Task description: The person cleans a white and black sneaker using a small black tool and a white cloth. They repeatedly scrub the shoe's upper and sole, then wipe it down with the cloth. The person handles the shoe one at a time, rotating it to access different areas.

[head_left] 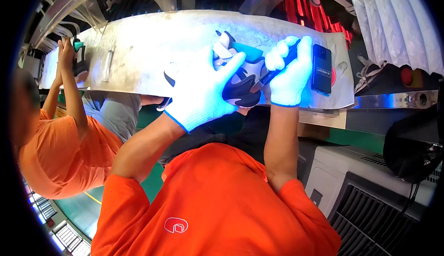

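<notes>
My left hand, in a white knit glove, grips a black and white shoe at the near edge of the worktable. Teal and white parts show at the shoe's far end; my fingers hide its left side. In my gloved right hand is a knife with a black handle, fingers wrapped round it. Its blade points down to the left and meets the right side of the shoe; whether it cuts in, I cannot tell. Just right of that hand lies a black phone.
To the left sits a co-worker in orange, both hands at another dark shoe with teal. A slim clear tube-like piece lies on the pale worktable. Red-lit strips glow behind; a grey machine stands lower right.
</notes>
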`<state>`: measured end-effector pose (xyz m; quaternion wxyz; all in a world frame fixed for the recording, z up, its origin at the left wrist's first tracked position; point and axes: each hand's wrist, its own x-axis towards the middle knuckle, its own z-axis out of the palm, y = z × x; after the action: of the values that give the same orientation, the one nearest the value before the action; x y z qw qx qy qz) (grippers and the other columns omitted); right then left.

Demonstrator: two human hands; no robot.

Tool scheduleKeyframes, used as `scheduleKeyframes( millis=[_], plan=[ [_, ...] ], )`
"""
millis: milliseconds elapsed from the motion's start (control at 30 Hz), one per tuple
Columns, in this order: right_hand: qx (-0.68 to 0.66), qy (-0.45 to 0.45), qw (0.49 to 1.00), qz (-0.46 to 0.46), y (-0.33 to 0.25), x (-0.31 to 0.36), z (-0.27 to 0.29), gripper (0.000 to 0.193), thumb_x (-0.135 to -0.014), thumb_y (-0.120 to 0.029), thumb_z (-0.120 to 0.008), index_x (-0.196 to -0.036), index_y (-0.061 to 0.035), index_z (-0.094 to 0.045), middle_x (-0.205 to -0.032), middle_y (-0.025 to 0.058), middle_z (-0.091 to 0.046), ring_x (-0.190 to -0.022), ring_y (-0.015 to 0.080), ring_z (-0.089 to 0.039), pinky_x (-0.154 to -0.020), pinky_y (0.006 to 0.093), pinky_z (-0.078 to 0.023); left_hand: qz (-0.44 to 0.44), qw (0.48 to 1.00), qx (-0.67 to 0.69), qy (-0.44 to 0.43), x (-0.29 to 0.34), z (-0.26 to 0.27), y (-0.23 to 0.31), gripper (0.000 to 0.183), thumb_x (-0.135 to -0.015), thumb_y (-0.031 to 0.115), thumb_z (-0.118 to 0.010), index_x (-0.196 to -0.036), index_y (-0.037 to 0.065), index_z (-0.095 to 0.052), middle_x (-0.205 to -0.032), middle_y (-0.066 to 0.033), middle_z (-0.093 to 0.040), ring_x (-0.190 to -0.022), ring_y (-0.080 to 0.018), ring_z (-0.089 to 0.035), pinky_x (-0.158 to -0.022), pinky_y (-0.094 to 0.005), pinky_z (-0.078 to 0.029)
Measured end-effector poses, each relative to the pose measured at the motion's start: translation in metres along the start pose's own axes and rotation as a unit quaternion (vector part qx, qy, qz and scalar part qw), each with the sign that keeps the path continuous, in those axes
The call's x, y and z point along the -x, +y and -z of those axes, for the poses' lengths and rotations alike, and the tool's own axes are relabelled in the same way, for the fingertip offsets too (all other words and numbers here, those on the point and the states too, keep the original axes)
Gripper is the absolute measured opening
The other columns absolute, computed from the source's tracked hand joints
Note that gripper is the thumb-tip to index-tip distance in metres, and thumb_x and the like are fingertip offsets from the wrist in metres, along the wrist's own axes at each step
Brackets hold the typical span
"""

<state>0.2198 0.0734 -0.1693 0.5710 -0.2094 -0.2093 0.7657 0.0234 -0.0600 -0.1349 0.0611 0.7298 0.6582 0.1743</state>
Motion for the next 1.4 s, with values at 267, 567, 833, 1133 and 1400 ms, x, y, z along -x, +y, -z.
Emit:
scheduleKeyframes(
  millis=[267, 567, 833, 1133, 1400],
  plan=[
    [-0.135, -0.026, 0.989, 0.046, 0.022, 0.009, 0.009, 0.058, -0.12, -0.063, -0.047, -0.101, -0.0143, -0.072, -0.076, 0.0026, -0.064, -0.055, 0.0178, -0.053, -0.052, 0.035, -0.043, -0.005, 1.0, 0.01, 0.005, 0.005, 0.003, -0.002, 0.106, -0.068, 0.052, -0.104, -0.163, 0.026, -0.063, -0.157, -0.0287, -0.053, -0.135, -0.0503, -0.063, -0.104, -0.0587, -0.058],
    [-0.213, 0.028, 0.976, 0.03, 0.033, 0.014, 0.038, 0.053, -0.12, -0.059, -0.05, -0.106, -0.0116, -0.069, -0.079, 0.0008, -0.057, -0.061, 0.0155, -0.05, -0.056, 0.0333, -0.039, 0.017, 0.999, 0.026, -0.01, 0.008, 0.001, -0.001, 0.108, -0.066, 0.043, -0.107, -0.164, 0.029, -0.063, -0.161, -0.0285, -0.053, -0.13, -0.0475, -0.069, -0.1, -0.0576, -0.06],
    [-0.2, 0.034, 0.979, 0.029, -0.015, 0.019, 0.015, 0.045, -0.118, -0.056, -0.057, -0.098, -0.0164, -0.065, -0.072, -0.0033, -0.053, -0.054, 0.0112, -0.047, -0.049, 0.0305, -0.04, 0.009, 1.0, 0.022, 0.018, 0.011, 0.001, 0.001, 0.104, -0.063, 0.031, -0.107, -0.159, 0.028, -0.067, -0.158, -0.0272, -0.055, -0.127, -0.0452, -0.071, -0.095, -0.054, -0.063],
    [0.156, 0.163, 0.967, 0.12, 0.03, -0.007, -0.025, 0.024, -0.112, -0.021, -0.072, -0.093, -0.008, -0.066, -0.07, 0.0015, -0.059, -0.054, 0.0148, -0.056, -0.051, 0.0343, -0.047, -0.01, 0.999, -0.006, 0.052, 0.005, -0.001, 0.002, 0.096, -0.065, 0.037, -0.104, -0.154, 0.026, -0.07, -0.144, -0.0268, -0.06, -0.122, -0.047, -0.069, -0.093, -0.0559, -0.06],
    [0.843, 0.067, 0.496, 0.198, -0.037, -0.046, 0.078, 0.061, -0.094, -0.041, -0.088, -0.134, 0.0025, -0.07, -0.127, 0.0246, -0.076, -0.113, 0.043, -0.074, -0.099, 0.0533, -0.059, -0.02, 0.998, 0.01, 0.051, 0.018, -0.009, 0.001, 0.105, -0.062, 0.042, -0.105, -0.159, 0.023, -0.067, -0.149, -0.0243, -0.059, -0.126, -0.045, -0.068, -0.099, -0.0557, -0.058]
  ],
)
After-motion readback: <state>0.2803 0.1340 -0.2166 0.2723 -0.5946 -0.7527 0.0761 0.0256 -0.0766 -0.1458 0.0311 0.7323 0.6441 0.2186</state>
